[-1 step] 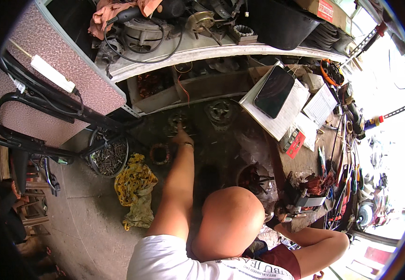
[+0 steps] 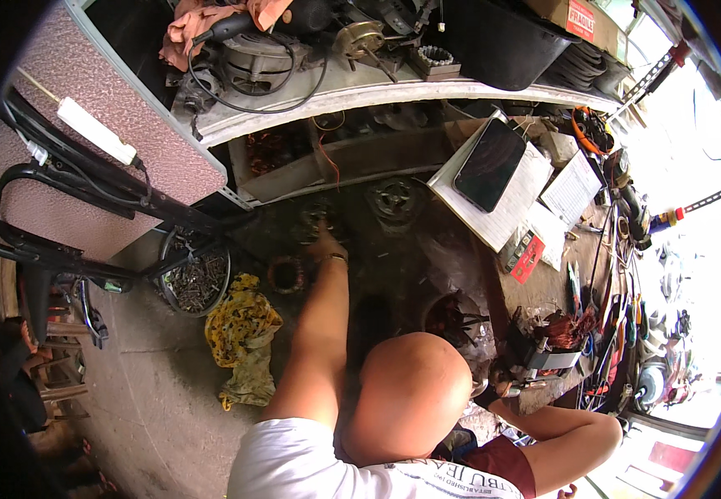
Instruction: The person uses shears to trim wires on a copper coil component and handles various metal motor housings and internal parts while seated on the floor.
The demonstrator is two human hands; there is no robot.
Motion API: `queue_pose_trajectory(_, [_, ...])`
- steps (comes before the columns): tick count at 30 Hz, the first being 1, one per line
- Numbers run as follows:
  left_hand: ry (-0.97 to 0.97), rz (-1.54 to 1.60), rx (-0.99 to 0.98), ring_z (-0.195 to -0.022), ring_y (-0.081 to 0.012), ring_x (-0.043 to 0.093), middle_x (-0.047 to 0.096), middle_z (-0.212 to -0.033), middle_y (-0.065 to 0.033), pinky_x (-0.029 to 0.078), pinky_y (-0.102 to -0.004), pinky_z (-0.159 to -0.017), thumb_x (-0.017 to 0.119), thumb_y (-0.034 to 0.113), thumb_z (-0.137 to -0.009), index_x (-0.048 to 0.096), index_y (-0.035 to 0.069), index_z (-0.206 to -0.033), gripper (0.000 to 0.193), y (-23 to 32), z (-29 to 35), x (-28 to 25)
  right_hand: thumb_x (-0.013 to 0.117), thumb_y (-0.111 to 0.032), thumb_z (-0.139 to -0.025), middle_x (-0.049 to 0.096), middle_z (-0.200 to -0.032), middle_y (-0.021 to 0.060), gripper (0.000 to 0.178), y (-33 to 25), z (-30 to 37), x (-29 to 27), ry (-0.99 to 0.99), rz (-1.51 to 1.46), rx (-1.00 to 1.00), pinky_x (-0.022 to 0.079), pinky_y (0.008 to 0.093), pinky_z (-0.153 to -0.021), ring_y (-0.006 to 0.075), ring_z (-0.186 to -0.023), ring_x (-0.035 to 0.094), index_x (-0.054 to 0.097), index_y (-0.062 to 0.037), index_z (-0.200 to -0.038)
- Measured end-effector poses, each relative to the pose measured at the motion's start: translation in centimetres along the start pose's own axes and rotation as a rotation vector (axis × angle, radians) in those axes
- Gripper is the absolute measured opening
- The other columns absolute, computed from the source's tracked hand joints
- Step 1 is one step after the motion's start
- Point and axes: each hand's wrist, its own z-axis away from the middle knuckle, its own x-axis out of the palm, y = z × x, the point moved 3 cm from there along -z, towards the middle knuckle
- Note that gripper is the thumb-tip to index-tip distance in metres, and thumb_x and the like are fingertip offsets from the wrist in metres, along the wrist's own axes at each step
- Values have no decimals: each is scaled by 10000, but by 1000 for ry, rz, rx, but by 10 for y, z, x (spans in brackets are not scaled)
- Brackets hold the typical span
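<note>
Beyond a wire-wound ring [image 2: 286, 289] lying on the dark floor [image 2: 373, 262], a round metal part [image 2: 319, 213] is reached by the left hand [image 2: 324, 244]; whether it is gripped or merely touched cannot be told. The right hand cannot be made out. Little appears done: nothing is seen lifted or joined, and a round metal cover [image 2: 392, 200] is placed apart. A yellow cloth [image 2: 240, 324] is bunched at left; a phone [image 2: 489, 165] is laid on a notebook [image 2: 462, 212] at right. Motor housings [image 2: 256, 68] are kept on the far shelf [image 2: 410, 93].

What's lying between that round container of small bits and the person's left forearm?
A ring-shaped part and the top of a yellow cloth; the head view shows both.
</note>
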Motion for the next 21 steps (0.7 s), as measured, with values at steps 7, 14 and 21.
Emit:
queue_pose_trajectory(7, [-385,104,-133,-1034,-260,548,546,-1195,-102,443,-409,-912,692,94,-734,521,46,-1183,483,10,-41,-1,526,-212,-845,546,-1175,191,491,-15,-9,-1,42,-51,-59,368,451,-909,315,-1065,519,427,-153,-1322])
queue_pose_trajectory(14, [-1020,160,-665,-1156,-275,477,507,-1250,-100,376,-441,-993,585,357,-807,473,95,-1253,530,95,114,12,528,-186,-844,535,-1182,210,486,38,20,-13,309,-121,-86,392,442,-879,333,-1051,520,431,-157,-1320])
queue_pose_trajectory(21, [-1649,347,-565,-1229,-291,432,472,-1325,-84,316,-501,-1049,597,495,-743,468,125,-1293,675,236,260,61,499,-163,-892,510,-1226,156,471,-93,43,-29,513,-545,-350,431,320,-764,202,-887,556,392,-128,-1350])
